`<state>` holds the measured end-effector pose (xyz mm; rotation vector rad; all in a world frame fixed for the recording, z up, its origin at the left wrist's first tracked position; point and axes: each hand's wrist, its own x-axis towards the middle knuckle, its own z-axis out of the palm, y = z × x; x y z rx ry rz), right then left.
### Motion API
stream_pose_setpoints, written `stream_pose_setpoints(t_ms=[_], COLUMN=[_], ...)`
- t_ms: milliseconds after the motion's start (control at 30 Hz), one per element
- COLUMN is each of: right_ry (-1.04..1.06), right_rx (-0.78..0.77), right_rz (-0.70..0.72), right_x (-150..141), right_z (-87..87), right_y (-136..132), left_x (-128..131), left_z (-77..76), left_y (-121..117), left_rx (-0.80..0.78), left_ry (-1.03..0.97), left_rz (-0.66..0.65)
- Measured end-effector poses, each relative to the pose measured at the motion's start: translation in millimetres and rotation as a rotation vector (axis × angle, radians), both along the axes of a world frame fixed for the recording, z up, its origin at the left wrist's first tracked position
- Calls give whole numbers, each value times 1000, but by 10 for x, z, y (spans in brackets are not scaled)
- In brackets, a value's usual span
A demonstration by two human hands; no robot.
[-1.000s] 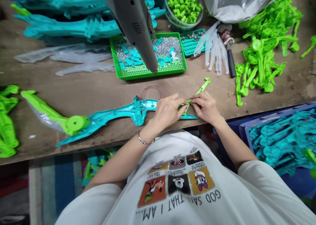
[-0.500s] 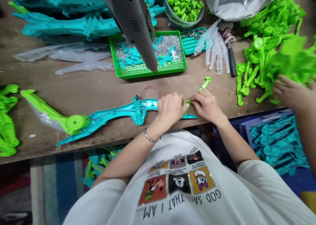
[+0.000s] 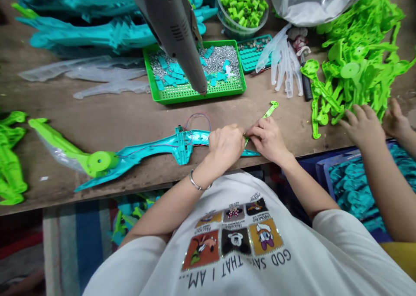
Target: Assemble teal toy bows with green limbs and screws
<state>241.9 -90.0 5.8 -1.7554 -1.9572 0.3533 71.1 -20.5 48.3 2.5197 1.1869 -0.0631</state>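
Note:
A long turquoise plastic bow-shaped body (image 3: 146, 148) lies along the bench's front edge, with thin wires running over its middle. Its left end carries a lime-green arm (image 3: 97, 162) with a round hub. Over the right part of the body, my left hand (image 3: 226, 146) is closed, its fingertips meeting those of my right hand. My right hand (image 3: 269, 140) pinches a slim lime-green arm (image 3: 270, 109) that slants up and away past the fingers. What the left fingers grip at the joint is hidden under them.
A grey electric screwdriver (image 3: 182, 36) hangs over a green tray (image 3: 195, 97) of screws and small turquoise pieces. Another person's hand (image 3: 365, 125) is at the lime-green pile (image 3: 354, 70) on the right. Clear plastic strips (image 3: 110, 88) and a black-handled tool (image 3: 306, 81) lie behind.
The other person's hands have set blurred lime-green parts down on the right-hand pile and are now spread beside it. My own hands have shifted only slightly at the joint.

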Motion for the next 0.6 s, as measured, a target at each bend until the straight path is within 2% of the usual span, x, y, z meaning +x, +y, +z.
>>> stream_pose_setpoints(t_ms=[200, 333, 600], right_ry=[-5, -61, -105], right_rx=[24, 31, 52], right_rz=[1, 9, 21], right_x=[-10, -2, -15], right_z=[-4, 10, 11], right_y=[-3, 7, 14], left_x=[-198, -377, -540], left_z=[0, -72, -134], left_y=[-190, -183, 47], left_rx=[25, 54, -23], left_ry=[-52, -49, -222], left_rz=[-90, -149, 56])
